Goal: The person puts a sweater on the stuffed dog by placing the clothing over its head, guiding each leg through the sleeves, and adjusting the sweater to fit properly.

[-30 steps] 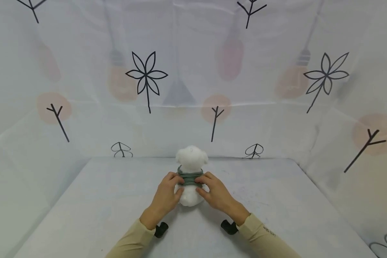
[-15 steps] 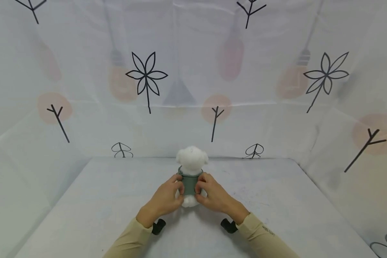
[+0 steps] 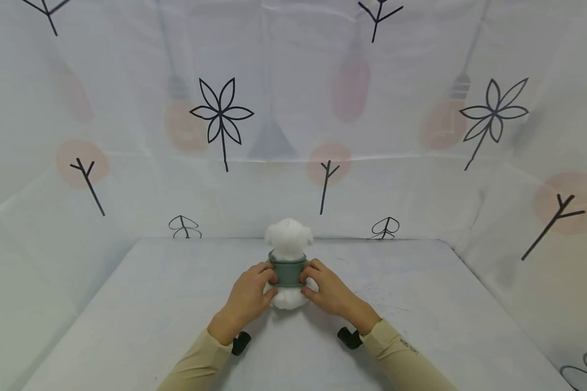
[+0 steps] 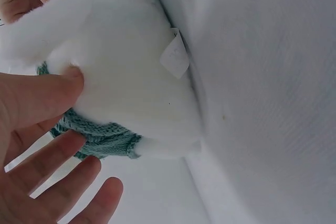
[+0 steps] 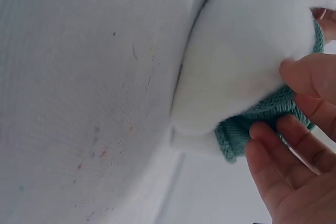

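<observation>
A white plush toy (image 3: 288,240) sits upright on the table, its rounded back side towards me. Round its middle is a green knitted sweater (image 3: 288,273), smooth at the centre between rolled upper and lower edges. My left hand (image 3: 247,291) holds the sweater's left side with curled fingers, and its thumb (image 4: 65,85) presses into the white plush beside the knit. On the other side my right hand (image 3: 333,291) holds the sweater likewise, thumb against the plush and fingertips on the green knit (image 5: 265,111). The toy's front is hidden in the head view.
The white table (image 3: 176,304) runs back to a patterned cloth backdrop (image 3: 274,190), with cloth walls at both sides. Black devices (image 3: 241,343) show under both wrists. A small white tag (image 4: 176,56) sticks out low on the toy.
The sweater was bunched a second ago, then was drawn down and smoothed over the toy's back. Its lower edge now sits slightly higher, and both thumbs have come off that edge onto the plush.
</observation>
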The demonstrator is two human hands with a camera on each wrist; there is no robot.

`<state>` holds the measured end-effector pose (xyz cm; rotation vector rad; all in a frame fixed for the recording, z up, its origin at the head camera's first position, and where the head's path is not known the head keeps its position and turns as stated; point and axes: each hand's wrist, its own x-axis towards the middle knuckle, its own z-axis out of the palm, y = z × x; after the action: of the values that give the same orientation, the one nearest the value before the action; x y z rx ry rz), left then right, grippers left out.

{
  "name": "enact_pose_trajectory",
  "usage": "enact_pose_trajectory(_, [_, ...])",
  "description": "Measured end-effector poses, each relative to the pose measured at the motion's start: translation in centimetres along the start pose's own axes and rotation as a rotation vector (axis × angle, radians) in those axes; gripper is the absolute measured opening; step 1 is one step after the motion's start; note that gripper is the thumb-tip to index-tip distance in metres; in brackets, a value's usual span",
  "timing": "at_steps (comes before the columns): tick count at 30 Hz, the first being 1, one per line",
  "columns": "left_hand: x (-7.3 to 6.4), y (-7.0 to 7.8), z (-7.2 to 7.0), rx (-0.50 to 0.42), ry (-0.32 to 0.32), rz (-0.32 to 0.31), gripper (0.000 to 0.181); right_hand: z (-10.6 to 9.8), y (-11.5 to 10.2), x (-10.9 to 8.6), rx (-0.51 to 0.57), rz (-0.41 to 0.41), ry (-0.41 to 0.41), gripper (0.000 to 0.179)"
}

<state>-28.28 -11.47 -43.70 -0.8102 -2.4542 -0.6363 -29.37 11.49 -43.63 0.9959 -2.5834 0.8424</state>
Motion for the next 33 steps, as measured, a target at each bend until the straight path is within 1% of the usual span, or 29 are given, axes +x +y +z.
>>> enact_pose_trajectory(4, [0.0, 0.0, -0.2, -0.037, -0.02, -0.014, 0.021, 0.0, 0.2, 0.0, -0.008, 0.003, -0.01, 0.014])
enact_pose_trajectory(7, [0.0, -0.1, -0.3, -0.055, -0.055, -0.006, 0.021, -0.1, 0.3, -0.1, -0.014, 0.01, -0.027, 0.013])
enact_pose_trajectory(10, [0.0, -0.2, -0.6, -0.064, -0.12, 0.001, 0.021, -0.3, 0.3, -0.2, -0.007, 0.006, -0.059, 0.014])
enact_pose_trajectory(14, [0.2, -0.4, -1.0, -0.081, -0.212, -0.001, 0.02, -0.6, 0.3, -0.3, -0.005, 0.0, -0.124, 0.016])
enact_pose_trajectory(16, [0.3, -0.4, -1.2, -0.088, -0.246, -0.004, 0.018, -0.7, 0.4, -0.3, -0.008, 0.004, -0.154, 0.016])
enact_pose_trajectory(18, [0.3, -0.4, -1.2, -0.096, -0.255, -0.01, 0.017, -0.7, 0.4, -0.3, -0.01, 0.009, -0.166, 0.016])
enact_pose_trajectory(22, [0.1, -0.1, -0.8, -0.111, -0.217, -0.024, 0.016, -0.8, 0.4, -0.5, -0.002, 0.03, -0.159, 0.01])
enact_pose_trajectory(24, [0.1, 0.1, -0.5, -0.155, -0.178, -0.031, 0.015, -0.9, 0.4, -0.7, 0.003, 0.043, -0.142, 0.006])
enact_pose_trajectory(26, [0.1, 0.3, -0.4, -0.208, -0.134, -0.037, 0.013, -1.0, 0.4, -0.8, -0.002, 0.041, -0.112, 0.007])
enact_pose_trajectory(28, [0.1, 0.4, -0.3, -0.246, -0.071, -0.04, 0.009, -1.0, 0.5, -0.7, -0.01, 0.023, -0.055, 0.01])
enact_pose_trajectory(30, [0.2, 0.4, -0.1, -0.259, 0.007, -0.043, 0.007, -0.8, 0.7, -0.5, -0.024, -0.011, 0.015, 0.011])
enact_pose_trajectory(33, [0.7, 0.4, 0.1, -0.26, 0.105, -0.042, 0.007, -0.6, 0.8, 0.1, -0.031, -0.047, 0.139, 0.005])
